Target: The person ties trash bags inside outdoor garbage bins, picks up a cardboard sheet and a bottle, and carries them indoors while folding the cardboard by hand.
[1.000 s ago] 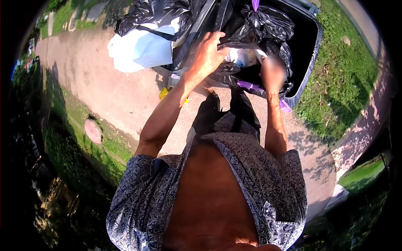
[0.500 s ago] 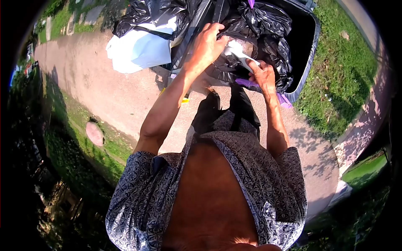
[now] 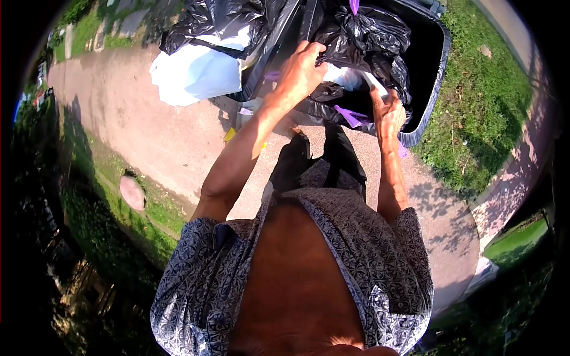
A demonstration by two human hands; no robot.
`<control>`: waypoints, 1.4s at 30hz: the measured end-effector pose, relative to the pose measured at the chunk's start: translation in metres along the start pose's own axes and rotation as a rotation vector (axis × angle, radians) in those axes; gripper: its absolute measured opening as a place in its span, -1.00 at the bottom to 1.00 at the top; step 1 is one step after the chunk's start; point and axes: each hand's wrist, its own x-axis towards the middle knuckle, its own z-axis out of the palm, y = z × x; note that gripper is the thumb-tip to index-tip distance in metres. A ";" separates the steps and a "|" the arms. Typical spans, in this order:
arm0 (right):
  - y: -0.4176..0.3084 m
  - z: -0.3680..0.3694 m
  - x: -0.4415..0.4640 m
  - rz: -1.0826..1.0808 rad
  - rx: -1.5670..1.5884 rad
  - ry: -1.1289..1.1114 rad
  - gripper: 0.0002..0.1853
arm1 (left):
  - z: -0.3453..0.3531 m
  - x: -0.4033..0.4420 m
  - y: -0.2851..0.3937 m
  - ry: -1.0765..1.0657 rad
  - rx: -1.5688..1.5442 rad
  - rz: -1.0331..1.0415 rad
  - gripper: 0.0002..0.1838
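Evidently, the head view showed two bare hands at work over a dark plastic bin with a ribbed rim (image 3: 438,98), packed with shiny black plastic. The left hand (image 3: 300,72) had its fingers closed on the raised edge of an open black plastic bag (image 3: 343,54), holding its mouth apart. Inside that mouth lay crumpled white contents (image 3: 342,76), partly shaded, so what they were could not be told.

The right hand (image 3: 389,113) was pinching a thin white strip (image 3: 374,82) at the bag's right side, its fingers bent around the near end. The strip slanted up and left towards the crumpled contents; whether it was joined to them could not be seen. Half a second earlier that hand had been nearer the left one, with more white material showing between the two. It had since shifted towards the bin's right side and a little nearer the body, and a dark gap showed below the contents. That suggested the strip was being drawn aside rather than pushed in, though it was not yet clear of the bag.

A bright purple plastic tie (image 3: 351,116) lay just left of the right wrist. Well to the left, a large pale white sheet-like item (image 3: 196,74) hung beside another glossy black bag (image 3: 217,26), apart from both hands. A small yellow piece (image 3: 230,134) showed near the left forearm.
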 end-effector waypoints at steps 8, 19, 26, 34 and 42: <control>-0.014 -0.017 -0.013 0.025 0.054 -0.109 -0.38 | -0.002 0.003 -0.008 0.049 -0.037 0.038 -0.63; -0.015 -0.009 -0.036 -0.067 0.225 -0.574 -0.51 | -0.005 0.005 -0.006 0.038 -0.050 0.029 -0.63; -0.030 -0.017 -0.078 -0.320 0.228 -0.417 -0.53 | -0.005 0.001 -0.022 0.039 -0.054 0.002 -0.63; -0.029 -0.009 -0.085 -0.278 0.181 -0.395 -0.41 | -0.012 -0.002 -0.020 0.022 -0.034 -0.045 -0.61; -0.046 -0.072 -0.081 -0.119 0.145 -0.361 -0.54 | -0.025 -0.019 -0.030 -0.006 -0.011 -0.141 -0.59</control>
